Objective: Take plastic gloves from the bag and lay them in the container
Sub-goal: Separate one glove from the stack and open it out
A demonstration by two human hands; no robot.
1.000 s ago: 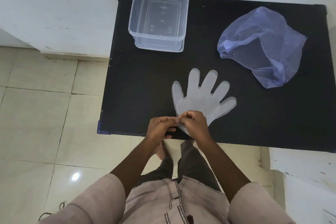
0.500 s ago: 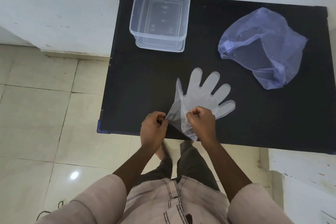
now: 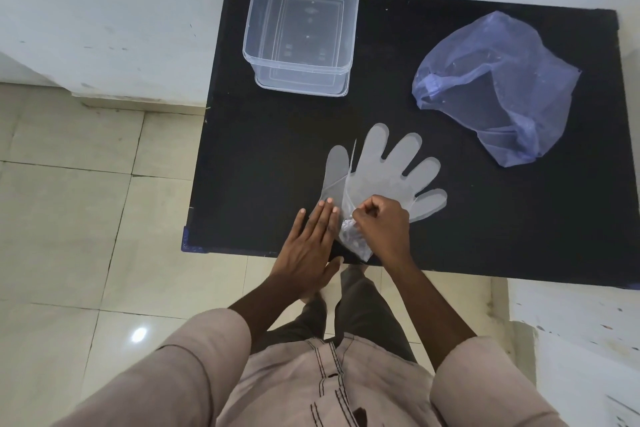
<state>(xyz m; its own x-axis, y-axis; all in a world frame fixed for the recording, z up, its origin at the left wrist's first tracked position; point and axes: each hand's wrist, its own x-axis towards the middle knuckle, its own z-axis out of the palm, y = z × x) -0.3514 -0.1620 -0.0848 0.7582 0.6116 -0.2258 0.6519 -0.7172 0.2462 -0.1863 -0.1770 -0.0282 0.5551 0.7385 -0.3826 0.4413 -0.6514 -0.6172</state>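
Observation:
Clear plastic gloves [image 3: 384,173] lie fingers-up on the black table [image 3: 263,156], near its front edge. My right hand [image 3: 382,229] pinches the crumpled cuff of the gloves and lifts one layer. My left hand [image 3: 311,243] is flat with fingers straight, its fingertips resting on the left edge of the gloves. A clear plastic container [image 3: 301,35] stands empty at the table's back left. A translucent blue bag [image 3: 498,87] lies crumpled at the back right.
The table stands against a white wall [image 3: 121,10]. Beige floor tiles [image 3: 69,218] spread to the left and below. A white ledge [image 3: 575,322] sits at the lower right. My legs and feet show under the table's front edge.
My left hand let go of the glove cuff, opened flat and now rests its fingertips on the glove's left side. The right hand keeps its pinch on the cuff.

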